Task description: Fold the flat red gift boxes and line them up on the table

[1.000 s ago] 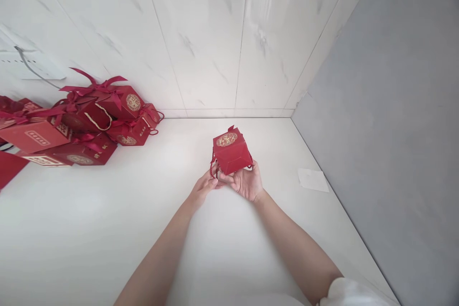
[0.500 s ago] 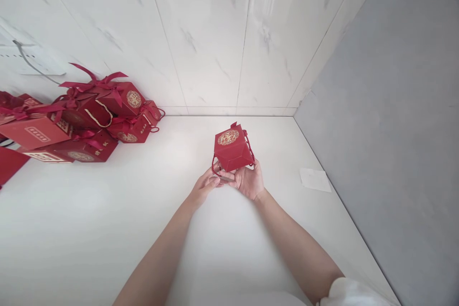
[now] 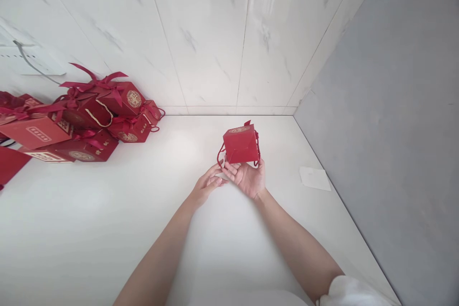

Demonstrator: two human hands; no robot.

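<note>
A small red gift box (image 3: 241,147) with twisted red cord handles is tilted so that a plain, creased face points toward me. Only a sliver of its gold printed emblem shows along the upper edge. My right hand (image 3: 250,180) supports the box from below and behind, palm up, its fingers partly hidden by the box. Just left of it, my left hand (image 3: 208,185) has its fingers apart and holds nothing. Its fingertips come close to the left cord loop and my right fingers; whether they touch cannot be made out.
Several red gift boxes (image 3: 89,146) with ribbon bows are piled at the left against the tiled wall (image 3: 201,38). A white slip of paper (image 3: 315,179) lies on the white table (image 3: 107,229) by the grey panel (image 3: 405,129). A grey cable (image 3: 32,64) hangs at upper left.
The gift box has moved slightly right and tipped, turning its emblem face nearly out of sight. My left hand has come away from under it; the right hand keeps its hold.
</note>
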